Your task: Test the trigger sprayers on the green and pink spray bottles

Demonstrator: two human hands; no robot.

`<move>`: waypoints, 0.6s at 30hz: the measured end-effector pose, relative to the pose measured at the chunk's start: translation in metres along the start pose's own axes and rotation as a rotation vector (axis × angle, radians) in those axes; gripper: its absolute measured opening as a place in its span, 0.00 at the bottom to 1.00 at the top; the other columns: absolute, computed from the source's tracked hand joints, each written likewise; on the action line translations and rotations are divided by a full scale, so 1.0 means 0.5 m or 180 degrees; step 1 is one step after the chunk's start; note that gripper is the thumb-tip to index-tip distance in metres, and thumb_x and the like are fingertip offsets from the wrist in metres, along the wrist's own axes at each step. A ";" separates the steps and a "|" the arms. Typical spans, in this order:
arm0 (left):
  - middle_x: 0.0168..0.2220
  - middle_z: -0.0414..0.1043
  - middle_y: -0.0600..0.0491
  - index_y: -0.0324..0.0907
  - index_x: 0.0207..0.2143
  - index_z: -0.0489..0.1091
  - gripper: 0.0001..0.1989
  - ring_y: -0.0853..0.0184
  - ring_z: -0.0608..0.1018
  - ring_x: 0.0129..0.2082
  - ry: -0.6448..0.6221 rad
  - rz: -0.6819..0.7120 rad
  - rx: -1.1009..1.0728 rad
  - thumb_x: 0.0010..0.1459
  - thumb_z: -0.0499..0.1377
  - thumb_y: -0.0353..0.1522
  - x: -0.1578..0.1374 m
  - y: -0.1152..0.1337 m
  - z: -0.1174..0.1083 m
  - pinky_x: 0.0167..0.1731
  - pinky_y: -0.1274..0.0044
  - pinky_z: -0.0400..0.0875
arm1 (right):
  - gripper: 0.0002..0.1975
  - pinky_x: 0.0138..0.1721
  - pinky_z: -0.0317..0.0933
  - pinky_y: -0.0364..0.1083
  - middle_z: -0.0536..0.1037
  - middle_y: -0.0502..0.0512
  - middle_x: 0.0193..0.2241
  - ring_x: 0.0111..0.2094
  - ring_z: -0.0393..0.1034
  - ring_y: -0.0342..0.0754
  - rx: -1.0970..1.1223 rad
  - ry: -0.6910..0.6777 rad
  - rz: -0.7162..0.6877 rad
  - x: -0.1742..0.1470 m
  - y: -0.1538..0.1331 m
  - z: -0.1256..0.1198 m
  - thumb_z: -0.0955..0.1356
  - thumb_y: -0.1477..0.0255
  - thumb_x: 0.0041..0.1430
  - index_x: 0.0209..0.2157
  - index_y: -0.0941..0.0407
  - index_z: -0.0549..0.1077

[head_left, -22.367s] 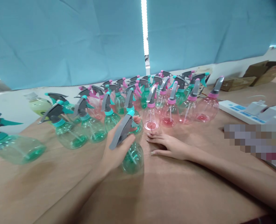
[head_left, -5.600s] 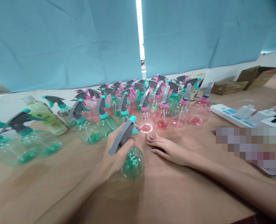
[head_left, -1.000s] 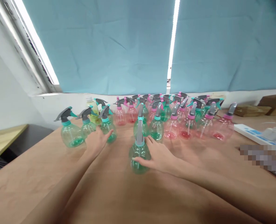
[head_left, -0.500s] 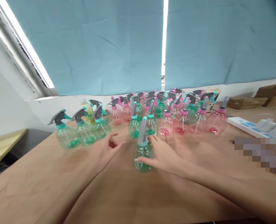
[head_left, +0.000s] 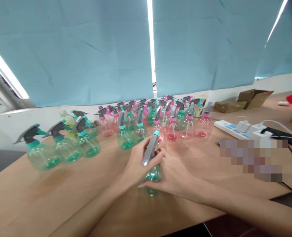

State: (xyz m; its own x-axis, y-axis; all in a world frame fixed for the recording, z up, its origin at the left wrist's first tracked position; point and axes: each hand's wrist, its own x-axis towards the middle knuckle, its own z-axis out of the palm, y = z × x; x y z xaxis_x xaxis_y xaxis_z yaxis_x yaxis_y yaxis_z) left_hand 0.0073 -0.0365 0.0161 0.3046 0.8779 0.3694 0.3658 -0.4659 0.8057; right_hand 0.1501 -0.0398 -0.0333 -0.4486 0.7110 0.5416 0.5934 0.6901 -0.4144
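Observation:
A green spray bottle [head_left: 154, 174] with a grey trigger head and a teal nozzle tip stands near the middle of the table, held between both hands. My left hand [head_left: 139, 161] is closed around its neck, just under the spray head, and hides the collar. Lower down, my right hand [head_left: 174, 171] wraps the body from the right, its thumb across the front. Behind the hands stand two green spray bottles [head_left: 126, 138] and a row of pink spray bottles [head_left: 172, 130]. Three green spray bottles [head_left: 68, 151] are lined up at the left.
More spray bottles crowd the back by the blue curtain [head_left: 106, 59]. A white power strip [head_left: 231, 130] with plugs and cables lies at the right, with cardboard boxes [head_left: 254, 98] behind it. A pixelated patch covers part of the right side.
My left hand has come in from the left and closed around the bottle's neck. My right hand stays on the body. The view has turned right, showing more of the table's right side.

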 end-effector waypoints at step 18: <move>0.22 0.65 0.58 0.47 0.35 0.70 0.08 0.67 0.69 0.21 0.0257 -0.0027 0.0015 0.52 0.54 0.32 0.053 -0.053 0.015 0.26 0.73 0.67 | 0.14 0.52 0.66 0.53 0.77 0.59 0.48 0.50 0.72 0.51 0.0404 -0.0448 -0.0161 0.000 0.206 -0.027 0.61 0.65 0.69 0.48 0.56 0.73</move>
State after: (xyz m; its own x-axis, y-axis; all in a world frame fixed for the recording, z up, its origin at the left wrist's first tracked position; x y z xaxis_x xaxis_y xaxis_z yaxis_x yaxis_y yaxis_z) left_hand 0.0124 -0.0019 0.0008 0.2296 0.8878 0.3988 0.3724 -0.4587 0.8068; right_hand 0.2203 0.0295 -0.0663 -0.5699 0.6808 0.4602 0.4828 0.7306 -0.4829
